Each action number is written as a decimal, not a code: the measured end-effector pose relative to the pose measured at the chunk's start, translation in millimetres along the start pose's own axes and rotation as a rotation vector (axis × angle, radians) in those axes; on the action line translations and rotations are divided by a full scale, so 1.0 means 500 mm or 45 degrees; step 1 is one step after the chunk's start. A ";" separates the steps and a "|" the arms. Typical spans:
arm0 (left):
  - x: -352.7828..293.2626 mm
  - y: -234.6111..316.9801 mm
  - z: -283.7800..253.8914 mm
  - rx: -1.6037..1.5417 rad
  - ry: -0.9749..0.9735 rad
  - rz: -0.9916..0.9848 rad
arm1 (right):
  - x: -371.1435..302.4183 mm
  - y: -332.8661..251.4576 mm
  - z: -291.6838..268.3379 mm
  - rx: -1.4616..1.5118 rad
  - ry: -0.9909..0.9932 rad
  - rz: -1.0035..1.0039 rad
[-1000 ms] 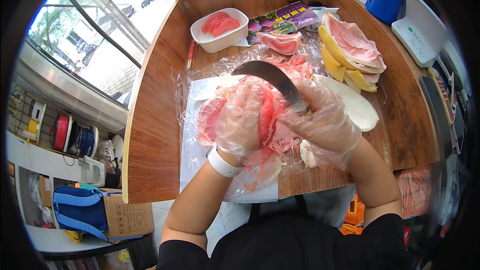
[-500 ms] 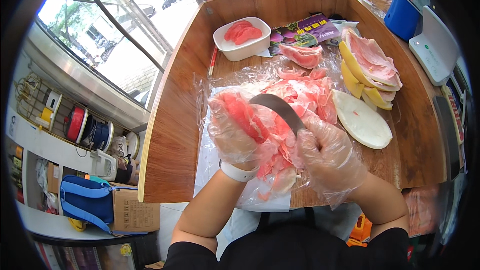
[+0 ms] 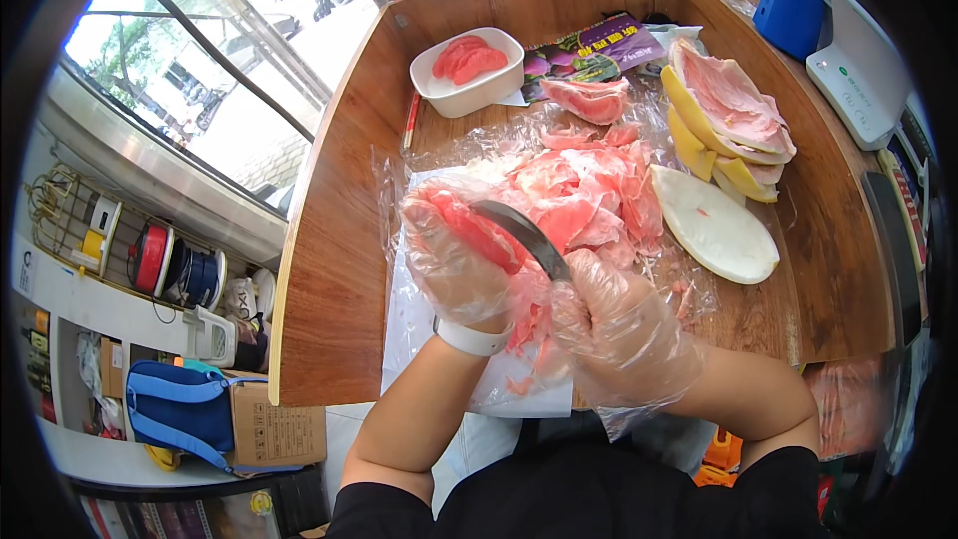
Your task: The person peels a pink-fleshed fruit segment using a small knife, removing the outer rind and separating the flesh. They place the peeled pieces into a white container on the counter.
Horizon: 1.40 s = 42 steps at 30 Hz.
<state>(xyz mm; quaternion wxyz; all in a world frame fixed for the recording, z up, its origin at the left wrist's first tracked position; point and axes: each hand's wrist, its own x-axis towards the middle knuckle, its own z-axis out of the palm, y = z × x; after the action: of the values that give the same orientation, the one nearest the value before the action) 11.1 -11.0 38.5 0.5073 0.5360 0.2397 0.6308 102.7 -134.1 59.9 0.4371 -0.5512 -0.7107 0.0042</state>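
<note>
The plastic-gloved left hand curled snugly around a red, wedge-shaped citrus segment, left of the torn pink membrane heap; a curved metal knife, clasped in the plastic-gloved right hand before the heap, had shifted nearer the segment.

The purple printed sheet bears yellow characters; the cardboard box, dark print; the white device, small faint lettering.

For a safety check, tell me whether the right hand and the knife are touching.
Touching. The head view shows the gloved right hand closed around the near end of the knife, the curved rest sticking out.
</note>
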 end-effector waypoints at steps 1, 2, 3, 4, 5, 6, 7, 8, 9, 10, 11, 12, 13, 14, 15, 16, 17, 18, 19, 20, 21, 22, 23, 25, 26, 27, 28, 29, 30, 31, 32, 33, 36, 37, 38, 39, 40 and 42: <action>0.001 -0.001 -0.002 0.004 0.004 -0.009 | 0.000 0.000 0.003 -0.029 0.009 -0.061; 0.001 -0.002 -0.005 0.008 0.009 -0.019 | 0.004 -0.007 0.000 0.023 -0.013 0.015; 0.001 -0.003 -0.006 0.009 0.010 -0.030 | 0.006 -0.011 -0.002 0.072 -0.035 0.093; 0.000 0.001 -0.002 0.110 0.024 0.001 | 0.006 -0.010 -0.002 0.052 -0.036 0.061; -0.002 0.001 -0.004 0.128 0.033 0.005 | 0.006 -0.008 -0.001 0.033 -0.036 0.029; -0.004 -0.001 -0.005 0.149 0.032 0.033 | 0.006 -0.007 0.001 0.013 -0.038 -0.002; -0.003 -0.002 -0.006 0.167 0.032 0.061 | 0.006 -0.008 0.005 0.035 -0.020 0.031; -0.002 -0.004 -0.007 0.181 0.031 0.088 | 0.007 -0.009 0.011 0.058 -0.002 0.065; -0.001 -0.005 -0.011 0.198 0.036 0.118 | 0.007 -0.010 0.016 0.080 0.016 0.095; 0.001 -0.008 -0.014 0.219 0.029 0.146 | 0.002 -0.006 0.017 0.018 -0.020 0.043; 0.002 -0.011 -0.017 0.250 0.027 0.179 | -0.007 0.000 0.017 -0.045 -0.057 -0.010; 0.003 -0.014 -0.023 0.295 0.023 0.219 | -0.006 0.000 0.017 -0.071 -0.068 -0.040; 0.006 -0.020 -0.029 0.372 0.010 0.295 | -0.005 0.000 0.016 -0.098 -0.078 -0.068; 0.010 -0.029 -0.039 0.576 -0.031 0.486 | 0.003 -0.003 0.013 -0.092 -0.061 -0.071; 0.018 -0.038 -0.048 0.849 -0.047 0.742 | 0.008 -0.005 0.010 -0.089 -0.047 -0.070; 0.023 -0.047 -0.053 1.127 -0.030 1.035 | 0.008 -0.004 0.011 -0.062 -0.055 -0.040; 0.025 -0.053 -0.057 1.231 -0.029 1.155 | 0.006 -0.001 0.013 -0.035 -0.062 -0.010; 0.021 -0.032 -0.047 1.281 -0.056 1.181 | 0.006 0.002 0.015 -0.007 -0.070 0.022; 0.019 -0.042 -0.055 1.124 -0.118 0.996 | 0.007 0.002 0.014 -0.052 -0.070 0.000; 0.017 -0.059 -0.067 0.965 -0.176 0.812 | 0.008 0.001 0.010 -0.097 -0.070 -0.022; 0.016 -0.060 -0.067 0.701 -0.237 0.609 | 0.010 -0.001 0.008 -0.140 -0.068 -0.048; 0.015 -0.060 -0.066 0.431 -0.255 0.410 | 0.012 -0.002 0.006 -0.142 -0.087 -0.064; 0.011 -0.063 -0.061 0.265 -0.231 0.273 | 0.012 -0.002 0.004 -0.144 -0.106 -0.080; 0.007 -0.069 -0.053 0.128 -0.182 0.154 | 0.010 0.002 0.005 -0.162 -0.134 -0.126; 0.007 -0.073 -0.048 0.100 -0.162 0.129 | 0.006 0.007 0.011 -0.174 -0.141 -0.157; 0.006 -0.076 -0.047 0.082 -0.143 0.113 | 0.004 0.010 0.015 -0.185 -0.149 -0.187; 0.008 -0.078 -0.048 0.065 -0.135 0.096 | 0.004 0.008 0.017 -0.154 -0.122 -0.163; 0.009 -0.078 -0.051 0.044 -0.125 0.083 | 0.004 0.004 0.018 -0.122 -0.095 -0.139; 0.013 -0.078 -0.055 0.021 -0.126 0.066 | 0.004 0.000 0.019 -0.080 -0.081 -0.102; 0.017 -0.080 -0.061 -0.011 -0.130 0.046 | 0.003 -0.005 0.019 -0.039 -0.066 -0.065; 0.021 -0.080 -0.066 -0.052 -0.137 0.020 | 0.000 -0.011 0.019 0.016 -0.067 -0.016; 0.025 -0.081 -0.071 -0.100 -0.141 -0.008 | -0.001 -0.012 0.020 0.029 -0.066 -0.004; 0.034 -0.071 -0.079 -0.415 -0.146 -0.189 | -0.002 -0.012 0.022 0.007 -0.070 -0.010; 0.036 -0.063 -0.077 -0.566 -0.144 -0.276 | -0.003 -0.011 0.022 0.004 -0.075 -0.005; 0.038 -0.055 -0.075 -0.718 -0.143 -0.364 | -0.004 -0.010 0.023 0.031 -0.086 0.025; 0.041 -0.047 -0.074 -0.869 -0.141 -0.448 | -0.002 -0.011 0.023 0.055 -0.094 0.071; 0.042 -0.040 -0.067 -0.794 -0.052 -0.448 | -0.002 -0.012 0.022 0.078 -0.102 0.118; 0.042 -0.032 -0.053 -0.646 0.124 -0.449 | 0.002 -0.017 0.010 0.113 -0.112 0.252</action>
<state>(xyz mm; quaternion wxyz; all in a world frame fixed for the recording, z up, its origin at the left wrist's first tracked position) -5.1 20.1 25.9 0.7143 0.3117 0.1880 0.5977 92.9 -134.5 61.7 0.4269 -0.5980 -0.6705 0.1031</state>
